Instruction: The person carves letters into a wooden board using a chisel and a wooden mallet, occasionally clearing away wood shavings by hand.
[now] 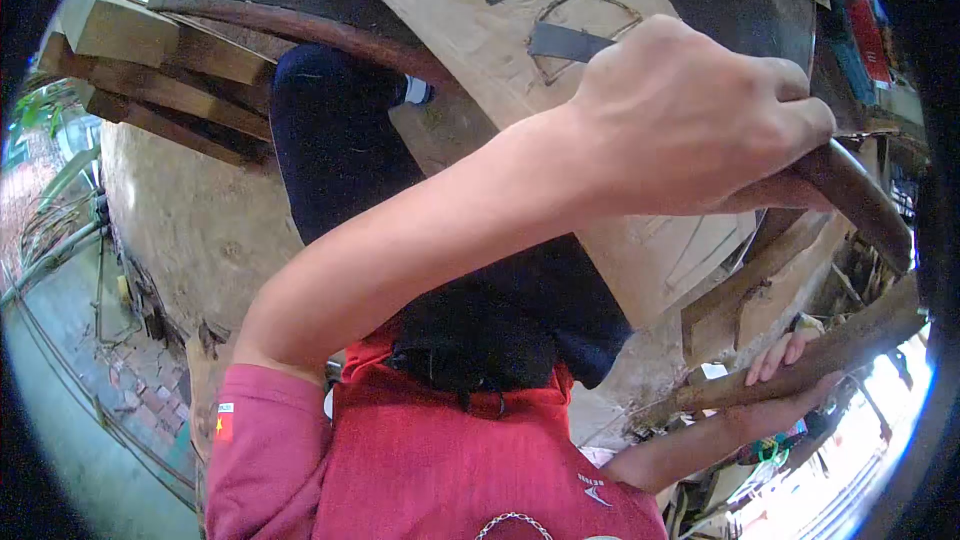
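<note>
My left hand point(700, 115) reaches across in front of my body, its fingers closed in a fist. A flat grey metal blade point(568, 42) sticks out on one side of the fist, and a dark brown wooden handle point(865, 205) on the other. My fist hides whether they are one tool. Under the blade is a pale wooden board point(460, 50) with large dark letter outlines. My right hand point(785, 352) lies on a round log point(830, 350) at the right, fingers stretched out. Part of the right arm is hidden by the log.
Stacked thick timbers point(130, 40) stand at the upper left. My dark-trousered leg point(340, 130) is beside the board. Broken bricks point(160, 405) lie on the ground at the lower left. A red object point(866, 35) stands at the upper right, near loose wood pieces.
</note>
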`<state>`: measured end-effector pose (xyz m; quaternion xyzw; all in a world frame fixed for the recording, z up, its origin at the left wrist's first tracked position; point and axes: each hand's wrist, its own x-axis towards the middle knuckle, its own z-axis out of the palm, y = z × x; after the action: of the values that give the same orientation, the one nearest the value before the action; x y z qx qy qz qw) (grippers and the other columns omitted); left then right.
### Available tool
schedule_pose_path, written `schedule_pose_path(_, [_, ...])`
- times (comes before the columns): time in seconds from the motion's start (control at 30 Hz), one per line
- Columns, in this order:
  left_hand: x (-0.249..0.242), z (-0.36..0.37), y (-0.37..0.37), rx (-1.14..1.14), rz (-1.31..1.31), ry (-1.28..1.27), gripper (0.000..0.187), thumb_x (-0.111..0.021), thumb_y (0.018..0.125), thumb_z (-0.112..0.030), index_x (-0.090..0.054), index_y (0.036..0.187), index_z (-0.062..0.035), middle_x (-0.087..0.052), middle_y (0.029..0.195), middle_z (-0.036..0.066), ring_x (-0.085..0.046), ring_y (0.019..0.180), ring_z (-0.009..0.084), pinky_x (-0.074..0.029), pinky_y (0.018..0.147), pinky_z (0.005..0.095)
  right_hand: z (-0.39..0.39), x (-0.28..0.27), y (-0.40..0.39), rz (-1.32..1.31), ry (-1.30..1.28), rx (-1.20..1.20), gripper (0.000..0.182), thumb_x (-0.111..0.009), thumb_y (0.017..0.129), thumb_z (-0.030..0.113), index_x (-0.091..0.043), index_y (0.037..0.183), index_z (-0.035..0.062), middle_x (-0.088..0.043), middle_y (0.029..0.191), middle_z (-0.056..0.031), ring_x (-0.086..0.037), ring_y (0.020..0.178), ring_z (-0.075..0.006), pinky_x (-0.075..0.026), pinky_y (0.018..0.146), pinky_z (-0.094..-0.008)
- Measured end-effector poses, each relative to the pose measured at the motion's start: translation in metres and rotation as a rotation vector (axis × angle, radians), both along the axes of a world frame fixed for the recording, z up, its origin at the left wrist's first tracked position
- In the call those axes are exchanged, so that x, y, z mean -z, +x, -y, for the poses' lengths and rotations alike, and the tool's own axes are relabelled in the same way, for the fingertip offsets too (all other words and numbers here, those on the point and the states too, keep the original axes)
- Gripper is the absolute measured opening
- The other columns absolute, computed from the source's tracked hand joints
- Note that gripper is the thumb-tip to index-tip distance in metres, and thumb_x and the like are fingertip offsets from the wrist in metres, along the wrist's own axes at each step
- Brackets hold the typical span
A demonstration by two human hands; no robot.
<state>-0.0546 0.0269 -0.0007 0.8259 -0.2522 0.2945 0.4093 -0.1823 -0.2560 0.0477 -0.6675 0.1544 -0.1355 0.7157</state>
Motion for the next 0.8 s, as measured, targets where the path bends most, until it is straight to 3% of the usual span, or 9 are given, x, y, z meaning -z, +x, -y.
schedule_pose_path(0.1, [-0.001,-0.001,0.001,-0.022,0.051,-0.026,0.041,-0.063,0.086,-0.055,-0.068,0.089,-0.014,-0.065,0.078,0.002,-0.069,0.063,0.0229,-0.054,0.047,0.0366,-0.007,0.005,0.003,-0.019,0.058,-0.045,0.066,-0.04,0.103,0.053,-0.029,0.147,0.0042,-0.046,0.08,-0.0071,-0.043,0.043,-0.0106,-0.039,0.032,-0.0236])
schedule_pose_path(0.2, [-0.001,-0.002,0.003,-0.049,0.09,-0.061,0.042,-0.063,0.086,-0.056,-0.068,0.088,-0.0144,-0.065,0.076,0.002,-0.069,0.06,0.0224,-0.053,0.045,0.0367,-0.032,0.003,0.01,-0.012,-0.094,-0.046,0.066,-0.04,0.103,0.053,-0.029,0.147,0.0049,-0.046,0.078,-0.0067,-0.042,0.043,-0.0107,-0.039,0.031,-0.0236])
schedule_pose_path(0.33, [-0.004,0.0,0.001,-0.073,0.102,-0.08,0.042,-0.064,0.084,-0.056,-0.068,0.086,-0.0146,-0.065,0.075,0.002,-0.069,0.06,0.0221,-0.053,0.045,0.0363,-0.035,-0.002,0.011,-0.023,-0.078,-0.042,0.065,-0.038,0.104,0.053,-0.028,0.147,0.0051,-0.044,0.076,-0.0058,-0.04,0.042,-0.0108,-0.038,0.031,-0.0235])
schedule_pose_path(0.8, [-0.012,-0.011,-0.001,0.133,-0.049,-0.136,0.045,-0.065,0.083,-0.054,-0.068,0.083,-0.0093,-0.064,0.065,0.009,-0.07,0.061,0.0304,-0.053,0.048,0.0423,-0.043,-0.003,0.008,-0.105,-0.089,-0.016,0.066,-0.034,0.104,0.055,-0.026,0.149,0.0072,-0.044,0.079,-0.0073,-0.042,0.044,-0.0116,-0.039,0.031,-0.0242])
